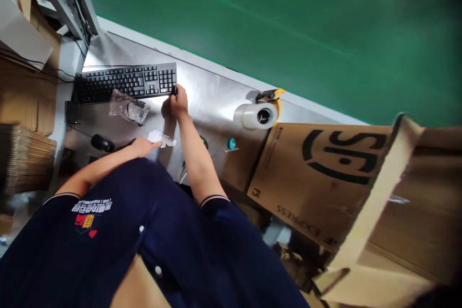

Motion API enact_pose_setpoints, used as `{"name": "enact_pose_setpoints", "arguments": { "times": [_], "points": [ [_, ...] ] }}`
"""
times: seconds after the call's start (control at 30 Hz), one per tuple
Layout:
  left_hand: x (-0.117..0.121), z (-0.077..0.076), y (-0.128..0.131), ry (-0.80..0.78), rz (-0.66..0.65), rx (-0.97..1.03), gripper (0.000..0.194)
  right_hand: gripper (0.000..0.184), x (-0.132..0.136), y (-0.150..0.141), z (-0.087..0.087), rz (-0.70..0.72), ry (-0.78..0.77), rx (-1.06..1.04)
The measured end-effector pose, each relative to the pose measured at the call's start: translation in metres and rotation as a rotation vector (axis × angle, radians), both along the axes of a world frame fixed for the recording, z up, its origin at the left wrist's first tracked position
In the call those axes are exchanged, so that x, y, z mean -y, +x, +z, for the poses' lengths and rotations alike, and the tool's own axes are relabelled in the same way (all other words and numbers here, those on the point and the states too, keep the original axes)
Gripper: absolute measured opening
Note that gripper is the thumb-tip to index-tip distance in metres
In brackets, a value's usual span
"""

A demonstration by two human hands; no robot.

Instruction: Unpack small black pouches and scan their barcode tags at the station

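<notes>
Near the middle of the metal bench, my right hand point(179, 102) has its fingers curled round the right end of a black keyboard point(144, 82). My left hand point(142, 147) is closer to my body and pinches a white paper slip point(162, 138) with dark print, its edges uneven. Between the hands and the keyboard lies a crumpled clear plastic bag point(122, 105) with a pale item in it that I cannot make out. A black computer mouse point(103, 143) rests left of my left hand.
A roll of clear film point(252, 116) lies beside a yellow-and-black tool point(276, 96). Near it is a small teal object point(231, 144). A large cardboard box point(317, 173) stands to the right. Stacked flat cardboard point(29, 159) is at left. Beyond the bench point(209, 91) stretches a green surface point(252, 24).
</notes>
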State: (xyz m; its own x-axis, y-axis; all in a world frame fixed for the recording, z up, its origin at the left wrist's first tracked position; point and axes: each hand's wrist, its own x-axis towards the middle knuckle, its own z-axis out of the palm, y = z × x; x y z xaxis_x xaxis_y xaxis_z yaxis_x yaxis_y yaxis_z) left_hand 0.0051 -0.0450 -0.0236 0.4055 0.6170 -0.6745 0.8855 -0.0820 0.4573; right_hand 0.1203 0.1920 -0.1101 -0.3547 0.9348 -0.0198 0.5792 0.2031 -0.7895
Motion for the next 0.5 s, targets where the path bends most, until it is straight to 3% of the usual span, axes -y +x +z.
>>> {"name": "enact_pose_setpoints", "arguments": {
  "times": [0.23, 0.5],
  "points": [
    [0.000, 0.001, 0.001, 0.039, 0.011, 0.022, 0.071, 0.054, 0.002, -0.011, 0.033, -0.001, 0.028, 0.277],
    [0.004, 0.001, 0.000, 0.063, 0.020, 0.035, 0.067, 0.052, -0.011, -0.027, 0.042, 0.008, 0.124, 0.265]
  ]
}}
